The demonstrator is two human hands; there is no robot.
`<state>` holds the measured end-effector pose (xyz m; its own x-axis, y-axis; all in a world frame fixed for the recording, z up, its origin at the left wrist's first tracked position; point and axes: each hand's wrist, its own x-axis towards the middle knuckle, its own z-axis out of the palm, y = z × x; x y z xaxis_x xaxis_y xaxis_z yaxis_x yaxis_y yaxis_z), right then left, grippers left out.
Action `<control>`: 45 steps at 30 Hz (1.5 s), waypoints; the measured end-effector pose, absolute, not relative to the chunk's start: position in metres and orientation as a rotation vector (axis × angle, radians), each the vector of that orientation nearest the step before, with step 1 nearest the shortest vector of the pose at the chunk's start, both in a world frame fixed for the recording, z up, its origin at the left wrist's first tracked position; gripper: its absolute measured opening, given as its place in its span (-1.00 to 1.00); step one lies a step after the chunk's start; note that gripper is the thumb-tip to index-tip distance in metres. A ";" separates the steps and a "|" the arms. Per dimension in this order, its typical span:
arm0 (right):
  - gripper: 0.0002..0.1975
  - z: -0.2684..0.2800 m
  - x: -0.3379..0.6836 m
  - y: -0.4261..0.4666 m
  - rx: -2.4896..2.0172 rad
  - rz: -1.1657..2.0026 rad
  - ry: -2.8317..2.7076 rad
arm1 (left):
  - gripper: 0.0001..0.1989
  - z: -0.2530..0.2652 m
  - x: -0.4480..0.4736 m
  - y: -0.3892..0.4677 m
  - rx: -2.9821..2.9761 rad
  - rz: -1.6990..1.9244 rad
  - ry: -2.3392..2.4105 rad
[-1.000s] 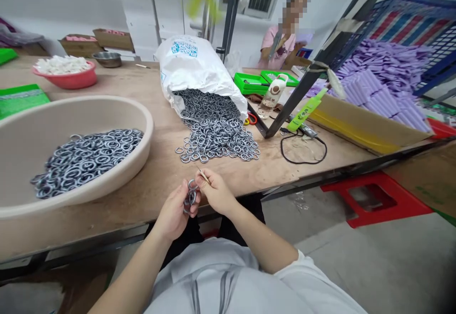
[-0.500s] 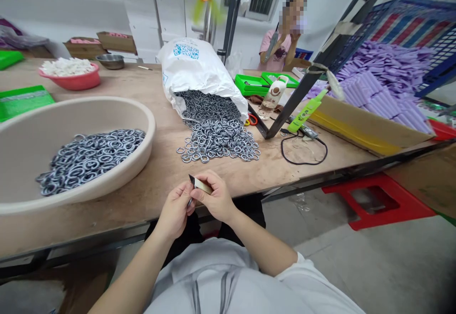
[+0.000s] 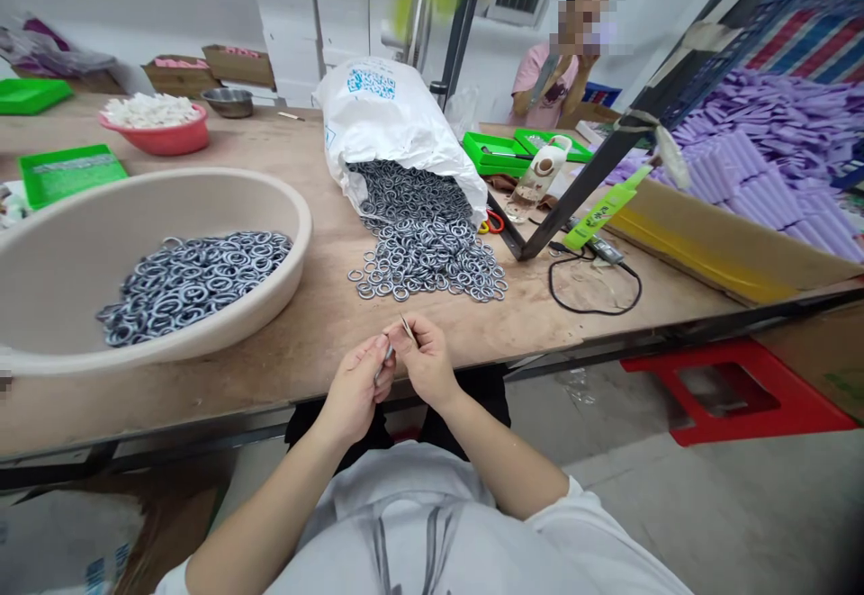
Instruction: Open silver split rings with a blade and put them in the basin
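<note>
Near the table's front edge my two hands meet. My left hand (image 3: 356, 386) is closed, pinching a grey ring (image 3: 386, 357) between thumb and fingers; part of the ring is hidden by them. My right hand (image 3: 430, 366) is closed around a small blade (image 3: 409, 330) with a pale body, now seen nearly edge-on. Its fingertips touch or almost touch those of the left hand. Just beyond lies a heap of grey rings (image 3: 432, 257), spilling from a white sack (image 3: 398, 118). More such rings (image 3: 195, 284) lie in a large beige basin (image 3: 256, 336) on the left.
A dark metal post (image 3: 573, 190) slants up from the table, with a green bottle (image 3: 600, 217) and black cable (image 3: 594, 311) beside it. Purple pieces (image 3: 762, 172) fill a box at right. A red stool (image 3: 735, 388) stands below. Across the table is another person (image 3: 550, 82).
The blade in my right hand has turned from showing its flat side to nearly edge-on. The ring in my left hand shows more now. The camera view has shifted slightly.
</note>
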<state>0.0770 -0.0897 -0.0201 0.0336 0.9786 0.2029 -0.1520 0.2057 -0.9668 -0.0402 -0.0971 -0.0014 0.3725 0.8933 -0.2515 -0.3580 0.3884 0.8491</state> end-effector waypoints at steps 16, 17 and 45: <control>-0.60 -0.009 0.084 -0.086 -1.076 1.080 -1.362 | -0.54 -0.001 -0.041 -0.092 0.737 0.960 0.811; -0.61 -0.009 0.085 -0.086 -1.087 1.055 -1.385 | -0.56 -0.002 -0.040 -0.092 0.727 0.974 0.812; -0.49 -0.017 0.118 -0.077 -1.327 0.791 -1.593 | -0.53 0.001 -0.048 -0.100 0.809 0.878 0.641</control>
